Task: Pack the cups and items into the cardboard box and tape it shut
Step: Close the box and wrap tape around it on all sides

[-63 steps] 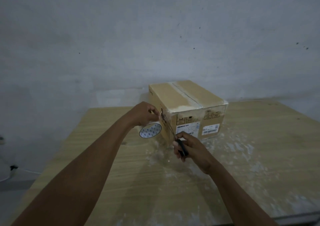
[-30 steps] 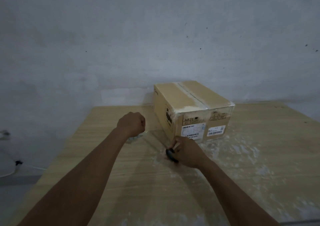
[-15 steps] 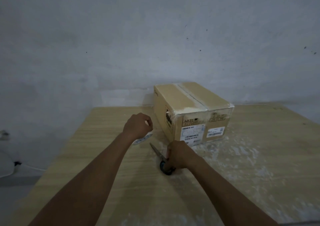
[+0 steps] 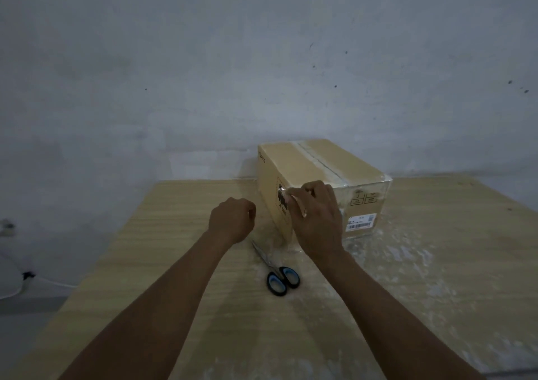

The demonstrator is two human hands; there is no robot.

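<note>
My right hand [image 4: 316,219] curls round the near corner of the cardboard box [image 4: 291,163], up at 12 o'clock on the table [image 4: 145,263]; left hand [image 4: 231,222] fisted at its 9, can't tell what's inside; scissors [image 4: 278,275] lying at 6.

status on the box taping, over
Left hand fisted, contents hidden. Right hand pinching tape end at cardboard box near corner; flaps closed, top seam taped. Scissors lying on table, clear of hands.
</note>
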